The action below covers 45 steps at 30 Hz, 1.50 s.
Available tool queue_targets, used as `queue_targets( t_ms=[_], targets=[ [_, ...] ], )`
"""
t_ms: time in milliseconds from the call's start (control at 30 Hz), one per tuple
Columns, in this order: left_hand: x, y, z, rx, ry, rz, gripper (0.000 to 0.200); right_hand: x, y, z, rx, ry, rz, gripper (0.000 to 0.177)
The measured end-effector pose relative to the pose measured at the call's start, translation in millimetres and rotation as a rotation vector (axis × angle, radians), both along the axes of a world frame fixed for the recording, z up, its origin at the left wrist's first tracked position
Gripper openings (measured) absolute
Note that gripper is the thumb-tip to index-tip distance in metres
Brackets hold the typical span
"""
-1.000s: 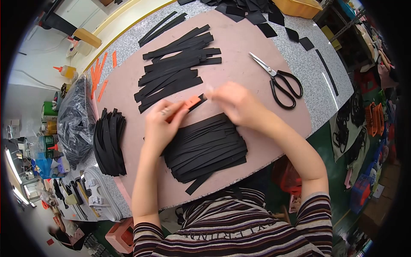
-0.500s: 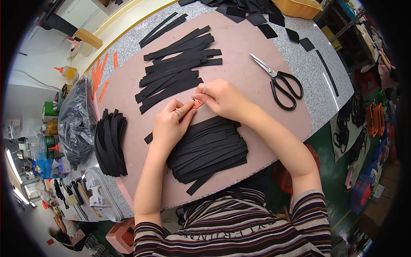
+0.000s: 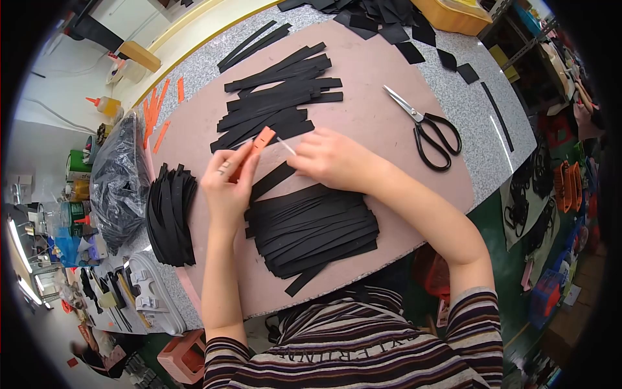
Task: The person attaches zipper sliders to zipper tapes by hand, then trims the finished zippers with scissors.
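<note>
My left hand (image 3: 228,178) pinches a small orange strip (image 3: 264,138) that has dark marks on it. To its right my right hand (image 3: 330,159) is closed on a thin pale stick-like item (image 3: 285,145), whose tip points toward the orange strip without visibly touching it. Below both hands lies a dense pile of black strips (image 3: 314,227). Beyond the hands more black strips (image 3: 278,91) lie in a loose row. A bundle of black strips (image 3: 172,217) is left of my left hand. Black-handled scissors (image 3: 424,126) lie open at the right.
The pinkish mat (image 3: 389,188) covers much of the speckled table (image 3: 476,175). Orange strips (image 3: 154,107) and a plastic-wrapped bundle (image 3: 116,181) are at the left. Black squares (image 3: 409,52) and a yellow tray (image 3: 453,16) sit at the back. Another person (image 3: 97,356) is at the lower left.
My hands have moved apart, the left one going left with the orange strip raised. The thin pale item now shows at my right hand's fingers. The camera view has shifted slightly.
</note>
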<state>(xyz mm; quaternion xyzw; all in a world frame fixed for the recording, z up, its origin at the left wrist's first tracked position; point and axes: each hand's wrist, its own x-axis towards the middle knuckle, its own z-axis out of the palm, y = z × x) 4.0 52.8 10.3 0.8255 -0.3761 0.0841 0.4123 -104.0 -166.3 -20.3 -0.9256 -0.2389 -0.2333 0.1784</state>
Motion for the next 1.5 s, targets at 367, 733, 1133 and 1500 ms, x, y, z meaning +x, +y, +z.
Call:
queue_targets(
  t_ms=[367, 733, 1133, 1500],
  targets=[
    [7, 25, 6, 0.056, 0.104, -0.046, 0.025, -43, 9, 14, 0.034, 0.156, 0.026, 0.006],
    [-11, -1, -24, 0.209, 0.026, -0.224, 0.025, -1, 7, 15, 0.724, 0.296, -0.287, 0.018],
    [-8, -2, -28, 0.176, 0.003, -0.259, 0.022, 25, 27, -3, 0.595, 0.163, -0.124, 0.029],
    [27, 51, 5, -0.034, 0.015, 0.057, 0.028, 33, 46, -11, -0.110, -0.074, 0.131, 0.009]
  ],
)
